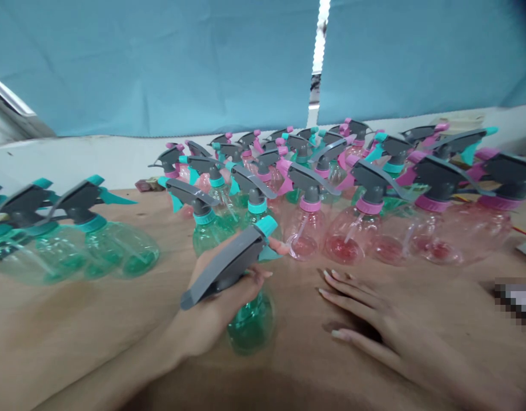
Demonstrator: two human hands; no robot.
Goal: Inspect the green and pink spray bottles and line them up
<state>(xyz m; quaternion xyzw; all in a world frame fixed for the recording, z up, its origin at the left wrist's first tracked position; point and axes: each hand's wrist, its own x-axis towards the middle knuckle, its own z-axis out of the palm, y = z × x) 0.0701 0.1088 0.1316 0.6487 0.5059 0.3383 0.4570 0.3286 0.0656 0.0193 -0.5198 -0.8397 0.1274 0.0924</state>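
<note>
My left hand (pixel 220 302) is wrapped round the neck of a green spray bottle (pixel 252 328) that has a grey and turquoise trigger head. Its index finger reaches forward near the turquoise trigger, and the clear green body shows below the fingers. To the right, my right hand (pixel 369 314) lies low over the table with its fingers spread and nothing in them. Just beyond both hands stands a pink spray bottle (pixel 305 231), beside another pink spray bottle (pixel 344 240).
Rows of pink and green spray bottles fill the back of the wooden table (pixel 301 354). Several green spray bottles (pixel 134 245) stand at the left. A blurred-out flat object (pixel 520 299) lies at the right edge. A blue curtain (pixel 181 63) hangs behind.
</note>
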